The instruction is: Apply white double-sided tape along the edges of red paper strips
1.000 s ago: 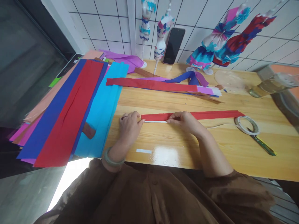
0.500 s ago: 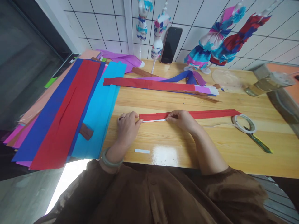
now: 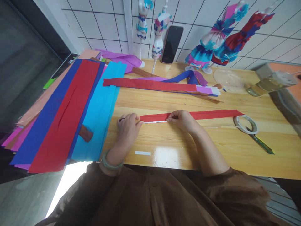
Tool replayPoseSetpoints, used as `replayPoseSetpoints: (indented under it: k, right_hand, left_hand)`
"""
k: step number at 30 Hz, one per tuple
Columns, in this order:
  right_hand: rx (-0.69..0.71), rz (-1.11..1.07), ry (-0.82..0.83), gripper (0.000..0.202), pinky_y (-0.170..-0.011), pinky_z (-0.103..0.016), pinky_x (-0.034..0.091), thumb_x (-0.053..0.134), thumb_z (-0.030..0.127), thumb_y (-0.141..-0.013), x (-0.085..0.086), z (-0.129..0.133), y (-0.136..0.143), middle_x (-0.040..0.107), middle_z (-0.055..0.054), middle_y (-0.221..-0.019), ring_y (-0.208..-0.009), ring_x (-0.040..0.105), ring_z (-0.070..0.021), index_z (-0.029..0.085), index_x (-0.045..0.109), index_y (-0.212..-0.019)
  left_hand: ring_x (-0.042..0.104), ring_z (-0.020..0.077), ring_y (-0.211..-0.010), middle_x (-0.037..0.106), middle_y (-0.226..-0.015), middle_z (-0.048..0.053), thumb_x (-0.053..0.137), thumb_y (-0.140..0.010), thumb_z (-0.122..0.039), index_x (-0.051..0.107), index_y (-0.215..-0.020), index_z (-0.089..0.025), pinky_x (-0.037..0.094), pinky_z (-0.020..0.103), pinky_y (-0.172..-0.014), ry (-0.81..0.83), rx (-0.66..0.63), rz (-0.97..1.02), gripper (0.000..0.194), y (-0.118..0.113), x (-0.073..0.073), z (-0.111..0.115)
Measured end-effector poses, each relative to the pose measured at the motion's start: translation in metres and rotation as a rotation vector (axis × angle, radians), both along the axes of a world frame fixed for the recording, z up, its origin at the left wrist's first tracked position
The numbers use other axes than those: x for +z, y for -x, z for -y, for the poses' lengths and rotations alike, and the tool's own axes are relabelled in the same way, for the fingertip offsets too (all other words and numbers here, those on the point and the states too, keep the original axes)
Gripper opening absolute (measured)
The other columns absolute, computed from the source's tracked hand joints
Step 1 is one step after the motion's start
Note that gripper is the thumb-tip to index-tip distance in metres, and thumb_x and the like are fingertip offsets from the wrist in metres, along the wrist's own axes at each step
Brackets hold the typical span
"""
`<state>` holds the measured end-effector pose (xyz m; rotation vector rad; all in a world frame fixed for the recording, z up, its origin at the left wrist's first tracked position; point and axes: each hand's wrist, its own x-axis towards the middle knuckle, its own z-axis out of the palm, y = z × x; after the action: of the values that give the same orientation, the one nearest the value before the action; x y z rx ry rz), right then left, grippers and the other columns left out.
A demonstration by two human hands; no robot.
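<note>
A long red crepe paper strip [image 3: 211, 115] lies across the wooden table in front of me, with a narrow band of white tape [image 3: 154, 122] along part of its near edge. At the strip's left end, my left hand [image 3: 129, 127] pinches the corner between thumb and fingers. My right hand [image 3: 180, 120] is closed at the near edge farther right, fingertips pinched where the white band ends. A roll of tape [image 3: 254, 125] lies by the strip's right end, and a thin pale length trails from it toward my right forearm. A green cutter knife [image 3: 262, 145] rests partly under the roll.
Stacked coloured crepe paper sheets [image 3: 68, 113] cover the table's left side. More cut strips [image 3: 148, 84] lie behind my hands. Paper-dressed figures [image 3: 160, 40], a phone [image 3: 172, 44] and a jar [image 3: 270, 84] stand at the back. A small white piece [image 3: 143, 153] lies near the front edge.
Both hands keep the same grip on the strip with almost no movement. The view has shifted very slightly.
</note>
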<state>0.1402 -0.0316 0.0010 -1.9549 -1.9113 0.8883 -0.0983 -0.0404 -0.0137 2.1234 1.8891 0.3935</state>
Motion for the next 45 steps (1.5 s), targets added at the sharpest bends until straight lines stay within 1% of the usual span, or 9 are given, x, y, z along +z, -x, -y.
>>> replayPoseSetpoints:
  k: [7, 14, 25, 31, 35, 40, 45]
  right_hand:
    - [-0.009, 0.008, 0.003, 0.018, -0.053, -0.023, 0.037, 0.057, 0.031, -0.068, 0.0, 0.0, 0.0, 0.064, -0.001, -0.064, -0.061, 0.055, -0.014, 0.017, 0.068, -0.071]
    - [-0.004, -0.021, 0.011, 0.018, -0.054, -0.023, 0.037, 0.057, 0.032, -0.067, -0.001, 0.0, -0.001, 0.064, -0.001, -0.066, -0.06, 0.055, -0.0134, 0.017, 0.067, -0.07]
    - [0.027, -0.01, 0.017, 0.017, -0.051, -0.022, 0.034, 0.057, 0.033, -0.067, -0.001, -0.003, -0.002, 0.059, 0.0, -0.061, -0.056, 0.05, -0.0115, 0.017, 0.064, -0.068]
    - [-0.021, -0.049, -0.009, 0.019, -0.051, -0.022, 0.035, 0.061, 0.035, -0.065, -0.004, -0.001, -0.008, 0.058, 0.0, -0.061, -0.054, 0.048, -0.0108, 0.016, 0.062, -0.07]
    - [-0.039, -0.092, 0.038, 0.019, -0.048, -0.022, 0.035, 0.059, 0.034, -0.067, -0.005, 0.003, -0.015, 0.057, 0.001, -0.058, -0.05, 0.047, -0.0101, 0.016, 0.063, -0.071]
    - [-0.037, -0.065, 0.013, 0.016, -0.055, -0.023, 0.038, 0.058, 0.029, -0.067, -0.002, 0.007, -0.016, 0.063, -0.001, -0.066, -0.061, 0.055, -0.0133, 0.017, 0.065, -0.074]
    - [-0.045, 0.021, -0.026, 0.017, -0.058, -0.024, 0.039, 0.058, 0.027, -0.067, 0.003, 0.011, -0.014, 0.066, -0.001, -0.071, -0.066, 0.058, -0.0144, 0.019, 0.066, -0.079]
  left_hand:
    - [0.05, 0.0225, -0.09, 0.06, -0.084, 0.003, 0.053, -0.078, -0.039, 0.052, -0.085, -0.023, 0.03, 0.033, -0.073, -0.013, -0.006, -0.013, 0.018, 0.0, 0.0, 0.0]
    - [0.05, 0.0225, -0.09, 0.06, -0.084, 0.003, 0.053, -0.078, -0.038, 0.052, -0.085, -0.022, 0.03, 0.034, -0.074, -0.017, -0.006, -0.011, 0.017, 0.0, -0.001, 0.0]
    - [0.05, 0.0229, -0.092, 0.061, -0.085, 0.003, 0.053, -0.078, -0.037, 0.053, -0.084, -0.023, 0.031, 0.034, -0.074, -0.004, -0.001, -0.021, 0.016, -0.001, 0.002, 0.0]
    - [0.05, 0.0225, -0.09, 0.061, -0.084, 0.002, 0.054, -0.078, -0.037, 0.053, -0.084, -0.023, 0.03, 0.034, -0.074, -0.023, -0.014, 0.004, 0.015, 0.001, -0.001, -0.001]
    - [0.05, 0.0226, -0.091, 0.061, -0.084, 0.003, 0.054, -0.078, -0.037, 0.053, -0.083, -0.023, 0.03, 0.034, -0.074, -0.029, -0.018, 0.012, 0.015, 0.002, -0.001, 0.0]
    - [0.05, 0.0224, -0.091, 0.061, -0.084, 0.003, 0.054, -0.078, -0.036, 0.053, -0.084, -0.023, 0.031, 0.033, -0.074, -0.037, -0.022, -0.004, 0.014, 0.002, -0.001, 0.001]
    - [0.05, 0.0227, -0.09, 0.061, -0.083, 0.003, 0.055, -0.077, -0.037, 0.053, -0.084, -0.023, 0.03, 0.033, -0.073, -0.058, -0.028, -0.003, 0.015, 0.002, -0.003, 0.001]
